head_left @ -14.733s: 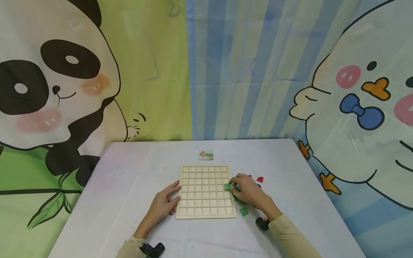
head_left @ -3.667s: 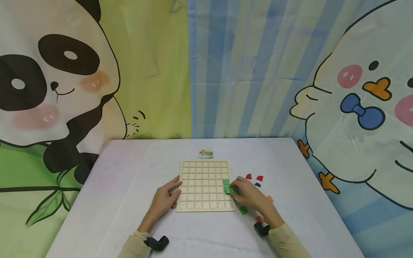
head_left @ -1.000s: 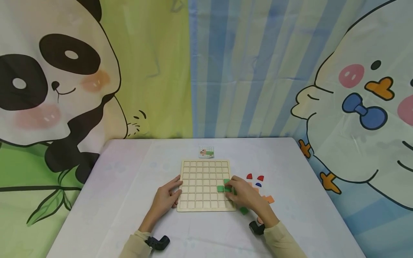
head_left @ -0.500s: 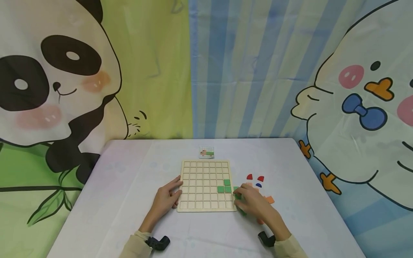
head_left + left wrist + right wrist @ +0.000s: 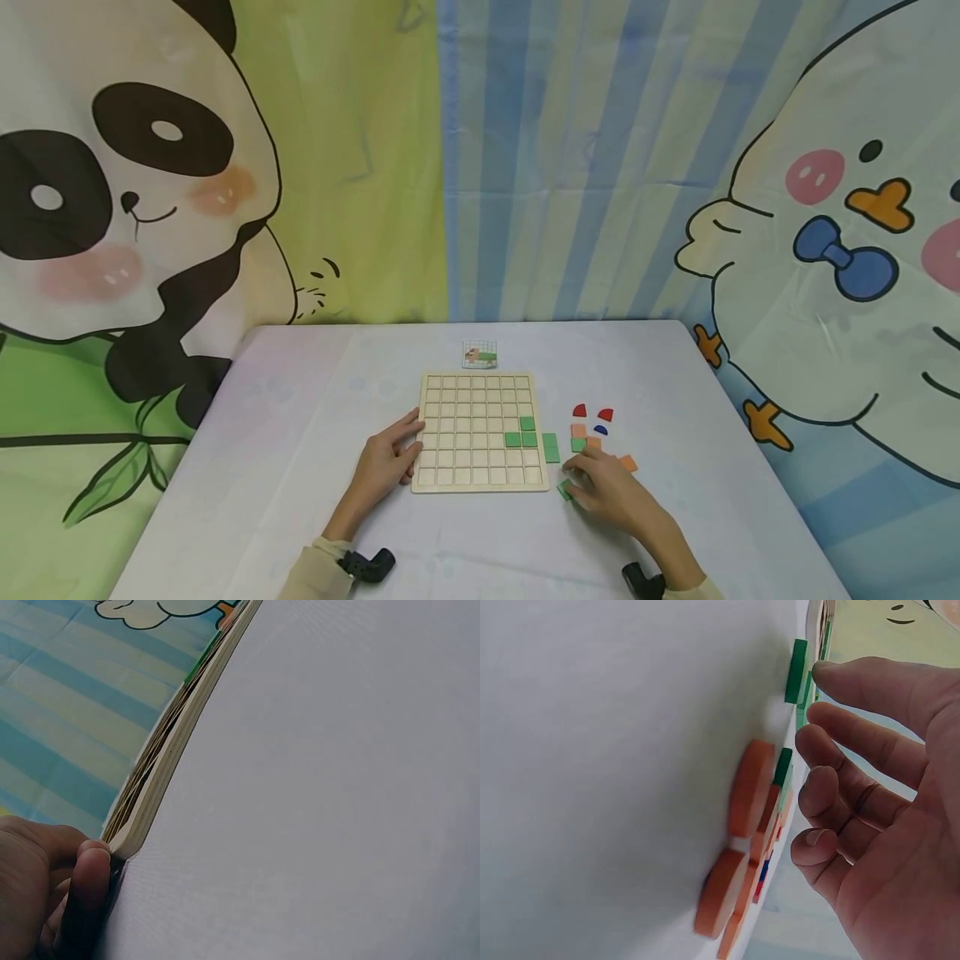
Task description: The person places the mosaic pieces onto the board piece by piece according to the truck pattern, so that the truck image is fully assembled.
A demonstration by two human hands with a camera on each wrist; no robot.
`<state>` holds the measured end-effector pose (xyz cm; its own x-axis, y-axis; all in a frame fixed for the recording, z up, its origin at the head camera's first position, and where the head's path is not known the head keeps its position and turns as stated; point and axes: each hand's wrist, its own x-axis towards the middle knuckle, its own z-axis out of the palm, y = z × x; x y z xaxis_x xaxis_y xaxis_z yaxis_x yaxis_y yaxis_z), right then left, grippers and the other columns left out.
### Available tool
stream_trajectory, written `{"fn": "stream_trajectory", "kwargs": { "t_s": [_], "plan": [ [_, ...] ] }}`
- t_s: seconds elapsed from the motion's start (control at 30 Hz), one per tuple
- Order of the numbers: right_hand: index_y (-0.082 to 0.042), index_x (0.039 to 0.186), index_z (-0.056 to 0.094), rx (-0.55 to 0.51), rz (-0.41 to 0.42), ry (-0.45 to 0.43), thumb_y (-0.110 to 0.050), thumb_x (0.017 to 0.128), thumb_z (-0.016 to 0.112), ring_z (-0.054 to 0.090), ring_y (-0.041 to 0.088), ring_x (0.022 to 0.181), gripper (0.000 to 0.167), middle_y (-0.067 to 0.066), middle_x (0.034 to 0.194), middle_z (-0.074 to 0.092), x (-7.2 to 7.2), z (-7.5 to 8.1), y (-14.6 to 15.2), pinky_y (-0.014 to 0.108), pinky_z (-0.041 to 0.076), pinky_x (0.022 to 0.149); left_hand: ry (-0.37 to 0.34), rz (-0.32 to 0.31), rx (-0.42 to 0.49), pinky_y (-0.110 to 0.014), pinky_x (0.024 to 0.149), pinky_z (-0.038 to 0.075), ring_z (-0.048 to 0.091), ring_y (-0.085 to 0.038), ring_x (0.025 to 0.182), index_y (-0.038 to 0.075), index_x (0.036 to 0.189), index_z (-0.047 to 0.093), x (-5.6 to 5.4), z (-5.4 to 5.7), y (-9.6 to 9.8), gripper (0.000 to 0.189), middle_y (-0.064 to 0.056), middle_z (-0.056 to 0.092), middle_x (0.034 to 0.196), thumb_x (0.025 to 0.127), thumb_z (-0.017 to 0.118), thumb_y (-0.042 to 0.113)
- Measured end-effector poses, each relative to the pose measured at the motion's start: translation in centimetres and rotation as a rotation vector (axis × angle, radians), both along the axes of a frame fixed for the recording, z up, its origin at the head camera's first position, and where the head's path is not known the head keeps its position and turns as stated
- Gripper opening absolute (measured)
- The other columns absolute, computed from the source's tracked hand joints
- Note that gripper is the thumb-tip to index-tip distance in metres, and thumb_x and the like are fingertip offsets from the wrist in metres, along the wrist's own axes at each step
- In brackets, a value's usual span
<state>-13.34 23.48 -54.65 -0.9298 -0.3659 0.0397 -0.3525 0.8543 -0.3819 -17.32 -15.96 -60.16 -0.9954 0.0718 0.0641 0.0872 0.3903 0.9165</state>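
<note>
A light wooden grid board (image 5: 468,475) lies flat on the table with three green square tiles (image 5: 528,439) in cells at its right side. My left hand (image 5: 382,462) holds the board's left edge; in the left wrist view its curled fingers (image 5: 91,862) meet the board's corner. My right hand (image 5: 611,492) is right of the board, thumb and forefinger spread by a loose green tile (image 5: 564,489). In the right wrist view the thumb (image 5: 847,677) is close to a green tile (image 5: 796,671), the other fingers loosely bent and holding nothing. Contact with that tile cannot be made out.
A small picture card (image 5: 480,354) lies beyond the board. Right of the board are a green piece (image 5: 551,447), another green tile (image 5: 578,445), orange pieces (image 5: 627,463), red pieces (image 5: 605,414) and a blue one (image 5: 601,430). Round-edged orange pieces (image 5: 720,892) show in the right wrist view.
My right hand has left the board and moved right and nearer, uncovering three green tiles in the grid and the loose pieces beside it. The left hand has stayed at the edge.
</note>
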Motion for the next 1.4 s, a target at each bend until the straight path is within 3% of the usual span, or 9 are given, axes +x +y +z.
{"fn": "stream_trajectory", "kwargs": {
  "t_s": [0.37,1.4],
  "plan": [
    [-0.016,0.11,0.079,0.007,0.009,-0.049,-0.017,0.088,0.085,0.053,0.005,0.086,0.023,-0.012,0.096,0.063,0.63,-0.1,0.54,0.022,0.051,0.073,-0.038,0.005,0.008,-0.029,0.044,0.056,0.061,-0.013,0.049,0.011,0.143,0.068,-0.04,0.21,-0.05,0.043,0.005,0.053,0.163,0.1,0.071,0.007],
    [-0.019,0.108,0.077,0.025,-0.025,-0.092,-0.016,0.087,0.086,0.054,0.004,0.089,0.024,-0.012,0.101,0.064,0.63,-0.26,0.43,0.024,0.055,0.077,-0.016,-0.013,0.016,-0.029,0.043,0.056,0.061,-0.012,0.049,0.007,0.143,0.067,0.13,0.3,-0.05,0.043,0.0,0.051,0.164,0.1,0.07,0.006]
  ]
}}
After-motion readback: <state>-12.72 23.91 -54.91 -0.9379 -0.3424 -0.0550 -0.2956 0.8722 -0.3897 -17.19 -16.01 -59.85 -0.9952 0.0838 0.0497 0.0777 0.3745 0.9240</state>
